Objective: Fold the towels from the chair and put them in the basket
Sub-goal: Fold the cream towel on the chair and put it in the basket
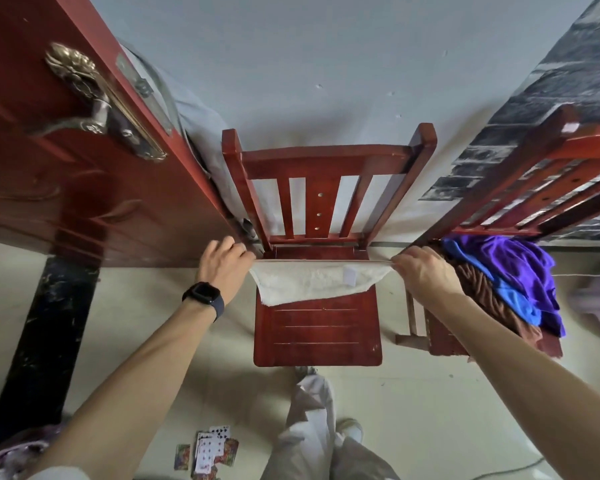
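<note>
— Red chair (317, 336) first: where's your white towel (309, 284) lying?
— Draped onto its seat, long edge stretched side to side. Your left hand (224, 268) and right hand (425, 273) each pinch a top corner, equally near.

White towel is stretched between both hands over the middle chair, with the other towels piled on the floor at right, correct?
Not the floor: head view shows the other towels piled on the right chair. Left hand and right hand do stretch the white towel over the middle chair.
</note>
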Available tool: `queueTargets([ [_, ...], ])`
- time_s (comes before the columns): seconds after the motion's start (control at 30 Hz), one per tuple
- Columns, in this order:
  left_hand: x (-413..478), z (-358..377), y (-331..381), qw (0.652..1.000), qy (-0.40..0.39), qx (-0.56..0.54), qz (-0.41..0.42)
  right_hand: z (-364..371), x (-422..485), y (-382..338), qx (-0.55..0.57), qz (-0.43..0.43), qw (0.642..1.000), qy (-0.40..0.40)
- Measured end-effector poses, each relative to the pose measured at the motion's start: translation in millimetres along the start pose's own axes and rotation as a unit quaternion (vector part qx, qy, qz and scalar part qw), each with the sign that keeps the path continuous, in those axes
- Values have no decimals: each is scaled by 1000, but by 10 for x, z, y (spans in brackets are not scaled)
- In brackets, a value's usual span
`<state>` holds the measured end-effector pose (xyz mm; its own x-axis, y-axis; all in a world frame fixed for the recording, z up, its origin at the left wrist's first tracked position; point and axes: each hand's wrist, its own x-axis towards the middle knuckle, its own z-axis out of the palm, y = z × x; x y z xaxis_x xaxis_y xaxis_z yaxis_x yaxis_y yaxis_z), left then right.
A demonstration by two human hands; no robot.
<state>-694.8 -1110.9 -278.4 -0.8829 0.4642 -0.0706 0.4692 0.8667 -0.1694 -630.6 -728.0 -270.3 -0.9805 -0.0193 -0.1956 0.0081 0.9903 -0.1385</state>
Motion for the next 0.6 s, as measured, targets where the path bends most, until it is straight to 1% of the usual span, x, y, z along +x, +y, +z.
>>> queueTargets([
  [0.1, 129, -6, -85, 999, 46, -23, 9, 2, 105, 25, 14, -2, 1000, 27],
  [0.17, 127, 54, -78, 997, 68, -28, 13, 94, 91, 42, 5, -6, 1000, 27],
  [0.27, -24, 270, 57, 998, 53, -29, 18, 373, -31, 97, -7, 2, 1000, 2],
  [0.37, -313, 601, 310, 999, -6, -24, 27, 772, -257, 131, -18, 17, 998, -50],
  [0.43, -548, 872, 508, 998, -55, -22, 24, 1105, -459, 144, -26, 23, 994, -104],
  [0.6, -1191, 1545, 1009, 977, -208, -24, 33, 1998, -1111, 145, -10, 59, 981, -185],
])
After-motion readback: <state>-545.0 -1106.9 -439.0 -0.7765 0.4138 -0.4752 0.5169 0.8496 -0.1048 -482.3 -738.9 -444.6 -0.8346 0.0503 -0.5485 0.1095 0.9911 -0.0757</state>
